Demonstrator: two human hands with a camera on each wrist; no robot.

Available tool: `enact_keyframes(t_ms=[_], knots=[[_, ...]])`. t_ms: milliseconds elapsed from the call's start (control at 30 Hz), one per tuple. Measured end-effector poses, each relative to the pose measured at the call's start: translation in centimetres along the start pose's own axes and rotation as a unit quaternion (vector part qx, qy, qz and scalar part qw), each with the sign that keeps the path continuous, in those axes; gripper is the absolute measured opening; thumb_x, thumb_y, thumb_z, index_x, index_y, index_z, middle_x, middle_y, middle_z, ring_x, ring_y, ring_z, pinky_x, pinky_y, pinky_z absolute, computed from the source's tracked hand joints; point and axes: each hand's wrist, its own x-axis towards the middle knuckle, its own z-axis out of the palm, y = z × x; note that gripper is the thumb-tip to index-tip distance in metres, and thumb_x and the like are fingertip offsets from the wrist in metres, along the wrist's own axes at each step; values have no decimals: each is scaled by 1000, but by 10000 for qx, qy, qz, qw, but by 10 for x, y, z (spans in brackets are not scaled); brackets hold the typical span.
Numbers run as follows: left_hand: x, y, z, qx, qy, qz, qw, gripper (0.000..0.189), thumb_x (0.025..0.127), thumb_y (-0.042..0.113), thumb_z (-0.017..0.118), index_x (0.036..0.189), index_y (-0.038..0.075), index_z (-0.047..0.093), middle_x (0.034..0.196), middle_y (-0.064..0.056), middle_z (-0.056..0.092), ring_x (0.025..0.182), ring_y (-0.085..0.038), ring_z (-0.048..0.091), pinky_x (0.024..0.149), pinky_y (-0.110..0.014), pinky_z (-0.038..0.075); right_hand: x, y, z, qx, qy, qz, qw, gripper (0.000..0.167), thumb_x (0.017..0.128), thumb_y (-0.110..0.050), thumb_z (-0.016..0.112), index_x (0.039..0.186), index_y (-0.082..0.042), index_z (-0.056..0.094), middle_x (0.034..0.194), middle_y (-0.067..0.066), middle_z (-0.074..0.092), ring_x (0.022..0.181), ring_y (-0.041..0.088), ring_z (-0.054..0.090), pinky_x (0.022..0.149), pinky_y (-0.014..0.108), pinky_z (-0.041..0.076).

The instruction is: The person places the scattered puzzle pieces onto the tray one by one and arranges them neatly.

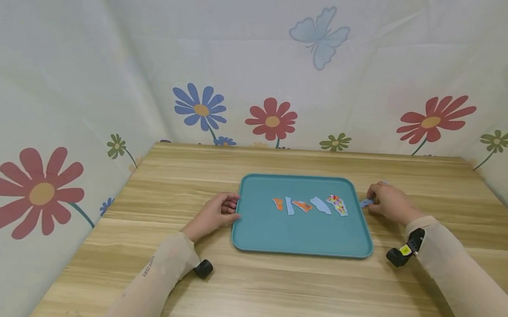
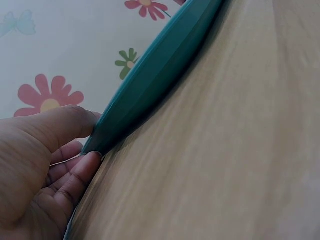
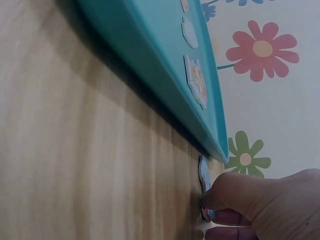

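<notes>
My left hand (image 1: 214,215) rests at the left side of a teal tray (image 1: 301,240), its thumb and fingertips touching the rim. To the right of the tray, my right hand (image 1: 391,202) pinches a small pale-blue paper piece (image 1: 366,202) low over the table. The right wrist view shows the thumb on this piece (image 3: 204,172), with part of it hidden by the hand. On the tray lie irregular pieces in a row: an orange one (image 1: 278,204), a narrow pale-blue one (image 1: 289,206), another orange one (image 1: 302,206), a wider pale-blue one (image 1: 321,205) and a multicoloured one (image 1: 337,205).
A wood-grain table (image 1: 273,293) carries the tray. Just beyond the right hand, a bit of another blue piece (image 1: 385,182) peeks out. A white curtain (image 1: 243,43) printed with flowers and a butterfly hangs behind and to the left.
</notes>
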Motion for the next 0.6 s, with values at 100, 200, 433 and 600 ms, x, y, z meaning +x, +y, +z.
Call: enact_keyframes(t_ms=[100,200,433,600], knots=[[0,-2,0,-18,23,43,10000,52,87,7,70,133,-4,48,117,-21,56,102,-25,59,87,-26,52,-1,-1,0,-31,-70,42,10000,20,80,-10,74,90,2,61,83,10,57,72,19,51,68,36,48],[-1,-2,0,-46,21,41,10000,52,86,7,71,132,-3,48,116,-19,57,101,-23,59,87,-25,52,-2,-1,0,-114,-124,61,9998,21,80,-11,74,91,1,61,81,9,56,73,19,50,68,37,48],[-1,-1,1,-27,-8,6,10000,52,87,7,70,133,-4,47,117,-20,56,103,-25,59,89,-31,51,-5,0,-3,-319,-133,107,9993,23,80,-17,75,89,-1,62,80,9,60,71,19,53,66,39,50],[-7,13,-1,-80,-38,-33,10000,53,88,2,67,134,-10,45,119,-26,55,106,-33,59,93,-39,50,-7,-1,-7,-287,-87,233,9993,24,79,-19,76,88,-2,63,81,9,64,69,19,55,64,38,50]])
